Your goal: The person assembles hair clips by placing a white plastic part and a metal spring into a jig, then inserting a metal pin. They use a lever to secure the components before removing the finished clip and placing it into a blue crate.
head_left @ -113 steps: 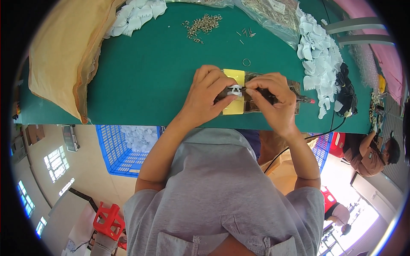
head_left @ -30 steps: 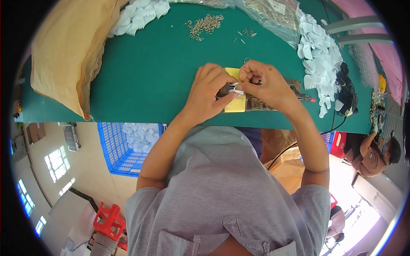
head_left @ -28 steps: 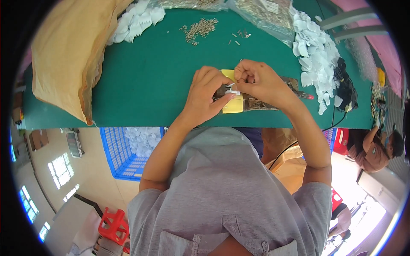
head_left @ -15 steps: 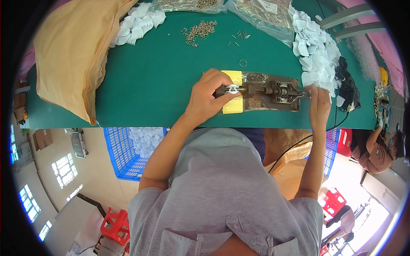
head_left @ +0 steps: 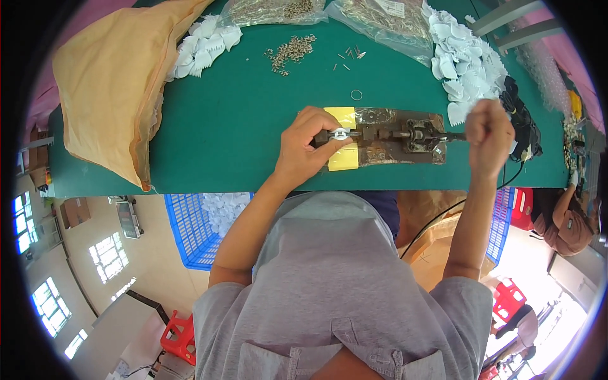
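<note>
On the green table lies a dark metal clamping fixture (head_left: 399, 155) on a worn base plate, with yellow tape (head_left: 342, 160) across its left part. My left hand (head_left: 300, 149) pinches a small white plastic piece (head_left: 340, 133) between thumb and fingertips at the fixture's left end. At the opposite end, the fixture's lever (head_left: 453, 136) runs into my right hand (head_left: 491, 140), which is closed and blurred by motion. The lever's tip is hidden there. Behind the fixture rests a thin metal ring (head_left: 356, 95).
White toothed plastic pieces (head_left: 465, 60) are heaped at the right, beside a black cable bundle (head_left: 524, 120). Small metal parts (head_left: 292, 53) lie at the back near clear bags (head_left: 386, 28). A tan sack (head_left: 107, 88) stands left. Blue baskets (head_left: 183, 231) flank my lap.
My right hand has moved right and looks larger, with the lever reaching farther right. My left hand keeps its pinch on the white piece. The whole view has shifted slightly.
</note>
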`<act>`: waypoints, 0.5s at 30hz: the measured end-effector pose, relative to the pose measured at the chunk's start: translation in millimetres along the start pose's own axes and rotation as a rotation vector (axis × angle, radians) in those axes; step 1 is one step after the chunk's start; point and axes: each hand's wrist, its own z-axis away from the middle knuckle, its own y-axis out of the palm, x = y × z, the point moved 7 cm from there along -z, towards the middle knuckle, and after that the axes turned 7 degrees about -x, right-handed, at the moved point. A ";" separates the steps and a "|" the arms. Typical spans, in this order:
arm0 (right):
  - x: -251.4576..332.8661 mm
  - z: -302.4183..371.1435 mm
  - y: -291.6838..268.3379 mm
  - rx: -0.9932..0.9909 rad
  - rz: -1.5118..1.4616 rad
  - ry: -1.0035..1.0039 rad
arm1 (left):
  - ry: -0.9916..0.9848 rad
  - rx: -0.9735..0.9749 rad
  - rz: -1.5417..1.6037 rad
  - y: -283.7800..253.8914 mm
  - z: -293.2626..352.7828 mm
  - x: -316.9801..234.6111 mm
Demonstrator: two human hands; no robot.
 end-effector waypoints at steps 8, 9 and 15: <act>-103.4 -3.8 -83.1 -0.052 -0.850 0.385 | -0.040 -0.110 0.520 -21.9 -1.1 -27.9; -106.3 -3.9 -81.9 -0.024 -0.886 0.389 | -0.017 -0.136 0.544 -43.0 1.3 -41.7; -112.2 -6.3 -81.7 -0.017 -0.907 0.391 | -0.363 0.151 -0.149 -169.6 21.6 -36.7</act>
